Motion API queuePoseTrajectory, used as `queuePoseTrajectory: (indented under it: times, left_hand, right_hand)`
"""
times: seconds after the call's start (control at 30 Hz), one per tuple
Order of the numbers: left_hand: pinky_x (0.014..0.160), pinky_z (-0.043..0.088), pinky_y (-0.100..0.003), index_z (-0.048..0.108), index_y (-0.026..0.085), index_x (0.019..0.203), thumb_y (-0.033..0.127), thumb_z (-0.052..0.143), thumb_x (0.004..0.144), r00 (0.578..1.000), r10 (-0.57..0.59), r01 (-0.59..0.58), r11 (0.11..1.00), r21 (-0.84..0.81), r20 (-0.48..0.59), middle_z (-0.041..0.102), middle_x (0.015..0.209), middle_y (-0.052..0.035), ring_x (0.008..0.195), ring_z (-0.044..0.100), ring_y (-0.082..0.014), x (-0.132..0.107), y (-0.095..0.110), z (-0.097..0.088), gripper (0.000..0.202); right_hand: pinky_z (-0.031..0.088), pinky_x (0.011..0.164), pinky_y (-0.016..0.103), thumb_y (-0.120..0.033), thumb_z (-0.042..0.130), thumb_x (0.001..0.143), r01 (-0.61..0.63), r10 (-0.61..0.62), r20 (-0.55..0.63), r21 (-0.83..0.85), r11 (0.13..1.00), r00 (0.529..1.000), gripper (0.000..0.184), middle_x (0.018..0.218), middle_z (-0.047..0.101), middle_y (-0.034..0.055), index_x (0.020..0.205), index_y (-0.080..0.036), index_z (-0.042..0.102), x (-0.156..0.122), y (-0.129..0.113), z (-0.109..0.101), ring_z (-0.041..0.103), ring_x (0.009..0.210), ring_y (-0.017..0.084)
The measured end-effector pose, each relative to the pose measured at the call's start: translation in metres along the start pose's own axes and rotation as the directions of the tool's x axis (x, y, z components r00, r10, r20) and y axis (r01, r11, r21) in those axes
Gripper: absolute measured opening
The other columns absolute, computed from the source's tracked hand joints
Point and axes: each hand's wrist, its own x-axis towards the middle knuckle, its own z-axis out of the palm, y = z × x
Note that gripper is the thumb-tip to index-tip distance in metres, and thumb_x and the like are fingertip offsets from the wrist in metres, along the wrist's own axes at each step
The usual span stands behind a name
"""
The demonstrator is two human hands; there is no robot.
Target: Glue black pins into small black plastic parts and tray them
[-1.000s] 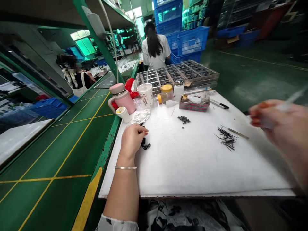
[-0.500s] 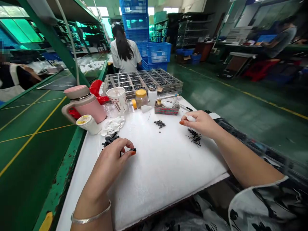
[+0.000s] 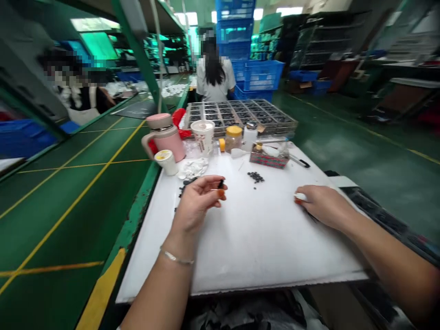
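Note:
My left hand (image 3: 198, 201) is raised a little above the white board (image 3: 254, 238), its fingers pinching a small black part (image 3: 221, 184). A heap of more black parts (image 3: 185, 184) lies just behind it. My right hand (image 3: 321, 205) rests on the board to the right, closed on a small white object (image 3: 300, 196) and covering the pile of thin black pins. A small cluster of black bits (image 3: 255, 177) lies between the two hands, further back.
At the back of the board stand a pink mug (image 3: 164, 136), a white paper cup (image 3: 203, 134), a yellow-lidded jar (image 3: 234, 137), a white bottle (image 3: 250, 132) and a patterned box (image 3: 268, 158). A compartment tray (image 3: 240, 114) lies behind. A green conveyor (image 3: 72, 192) runs left. Two other people work beyond.
My left hand has lifted the black part off the board and turned it upward. My right hand has moved nearer and settled over the black pins. The camera has swung left.

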Motion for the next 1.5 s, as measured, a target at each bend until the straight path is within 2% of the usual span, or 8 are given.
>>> queuePoseTrajectory:
  times: [0.17,0.33,0.5,0.63,0.93,1.1,1.27,1.5]
  left_hand:
    - [0.062,0.051,-0.023,0.065,0.015,0.105,0.035,0.072,0.071,0.975,-0.086,0.09,0.996,-0.014,0.206,0.071,0.091,-0.011,0.072,0.066,-0.016,0.0,-0.015,0.009,0.039]
    - [0.06,0.046,-0.018,0.066,0.015,0.099,0.033,0.07,0.074,0.948,-0.125,0.126,0.992,0.015,0.292,0.071,0.095,-0.0107,0.079,0.063,-0.013,0.003,-0.026,0.013,0.031]
    - [0.062,0.05,-0.018,0.066,0.015,0.092,0.024,0.075,0.069,0.979,-0.128,0.157,0.971,-0.183,0.161,0.065,0.096,-0.0047,0.076,0.066,-0.0129,0.005,-0.022,0.008,0.027]
    - [0.063,0.053,-0.019,0.061,0.016,0.091,0.019,0.076,0.069,0.981,-0.169,0.189,0.936,-0.297,0.092,0.064,0.085,-0.002,0.073,0.066,-0.0127,0.006,-0.018,0.006,0.026]
    - [0.057,0.051,-0.011,0.064,0.015,0.092,0.013,0.077,0.066,0.981,-0.185,0.192,0.932,-0.308,0.051,0.066,0.082,-0.001,0.067,0.064,-0.0072,0.006,-0.02,0.011,0.029]
    - [0.06,0.051,-0.013,0.062,0.013,0.081,0.014,0.079,0.063,0.976,-0.209,0.218,0.945,-0.243,0.063,0.066,0.074,-0.0012,0.068,0.065,-0.0091,0.005,-0.025,0.015,0.024]
    - [0.06,0.053,-0.017,0.061,0.011,0.083,0.02,0.078,0.067,0.958,-0.24,0.26,0.958,-0.119,0.158,0.067,0.074,-0.0045,0.065,0.064,-0.0103,0.004,-0.026,0.021,0.025]
    - [0.053,0.051,-0.011,0.062,0.011,0.084,0.022,0.081,0.063,0.95,-0.276,0.304,0.924,-0.232,0.148,0.065,0.071,-0.0024,0.058,0.061,-0.0067,0.004,-0.023,0.017,0.03]
  right_hand:
    - [0.042,0.06,0.041,-0.035,0.059,0.076,-0.045,0.053,-0.065,0.117,0.992,0.996,0.008,0.085,0.07,0.0108,0.082,-0.03,0.063,0.009,0.0,-0.013,0.062,0.072,0.032]
    - [0.042,0.057,0.038,-0.048,0.063,0.074,-0.05,0.072,-0.041,0.387,0.921,0.997,0.02,0.079,0.068,0.0075,0.086,-0.031,0.066,0.02,-0.037,-0.029,0.058,0.06,0.024]
    - [0.046,0.049,0.029,-0.043,0.075,0.067,0.009,-0.054,0.021,0.86,0.51,0.998,0.03,0.065,0.063,0.0057,0.076,-0.018,0.062,0.032,-0.096,-0.03,0.059,0.055,0.017]
    - [0.047,0.048,0.023,-0.034,0.077,0.068,0.019,-0.215,0.017,0.986,0.163,0.976,0.026,0.066,0.064,0.0039,0.077,-0.015,0.061,0.033,-0.129,-0.018,0.06,0.057,0.014]
    - [0.046,0.05,0.023,-0.027,0.076,0.071,0.008,-0.16,-0.014,0.999,-0.036,0.987,0.017,0.066,0.066,0.0036,0.076,-0.015,0.064,0.017,-0.135,0.005,0.059,0.059,0.014]
    - [0.045,0.051,0.024,-0.032,0.077,0.069,0.062,-0.138,-0.061,0.998,0.0,0.989,0.021,0.064,0.062,0.0004,0.074,-0.015,0.065,0.018,-0.14,0.009,0.055,0.056,0.011]
    - [0.044,0.053,0.023,-0.032,0.073,0.073,0.207,-0.094,-0.19,0.952,0.226,0.977,0.017,0.067,0.063,0.0007,0.075,-0.016,0.068,0.014,-0.141,0.01,0.055,0.057,0.011]
    - [0.048,0.065,0.028,-0.026,0.065,0.08,0.431,-0.069,-0.464,0.742,0.514,0.883,0.008,0.077,0.068,0.0024,0.079,-0.019,0.067,0.009,-0.137,0.005,0.062,0.069,0.015]
